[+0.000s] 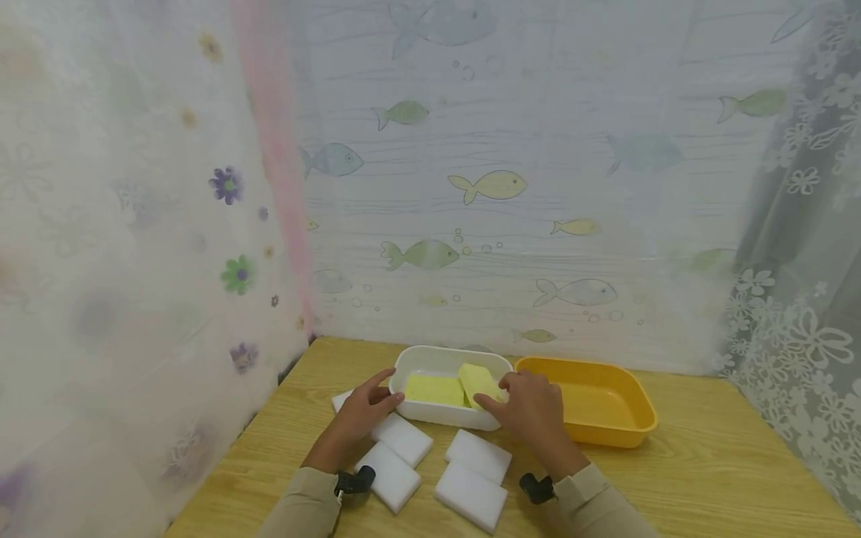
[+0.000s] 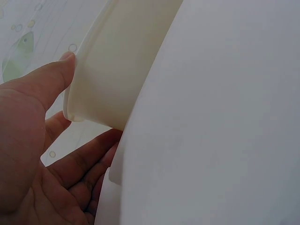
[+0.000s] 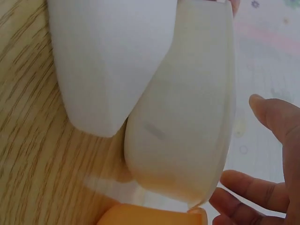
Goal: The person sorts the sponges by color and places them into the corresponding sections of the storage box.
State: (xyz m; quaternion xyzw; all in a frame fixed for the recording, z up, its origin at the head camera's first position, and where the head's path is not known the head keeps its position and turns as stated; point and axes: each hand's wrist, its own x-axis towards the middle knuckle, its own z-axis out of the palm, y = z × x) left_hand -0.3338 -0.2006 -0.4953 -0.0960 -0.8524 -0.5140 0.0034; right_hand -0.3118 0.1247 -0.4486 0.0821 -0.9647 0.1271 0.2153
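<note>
A white plastic tub (image 1: 444,415) holds two yellow sponges; one sponge (image 1: 433,390) lies flat and the other (image 1: 479,379) leans tilted at the right end. My left hand (image 1: 363,409) grips the tub's left end, with its thumb at the rim and fingers around the outside. At the tub's right end, my right hand (image 1: 534,407) hovers with thumb and fingers spread, close to the tilted sponge. In the right wrist view, the right thumb (image 3: 272,110) is apart from the tub's rim, and the fingertips are right at its end. Neither wrist view shows the yellow sponges.
An orange tub (image 1: 608,403) stands against the white one's right side. Several white sponges lie on the wooden table (image 1: 713,463) in front, including left ones (image 1: 389,477) and right ones (image 1: 472,495). A fish-patterned curtain (image 1: 572,246) hangs behind the table.
</note>
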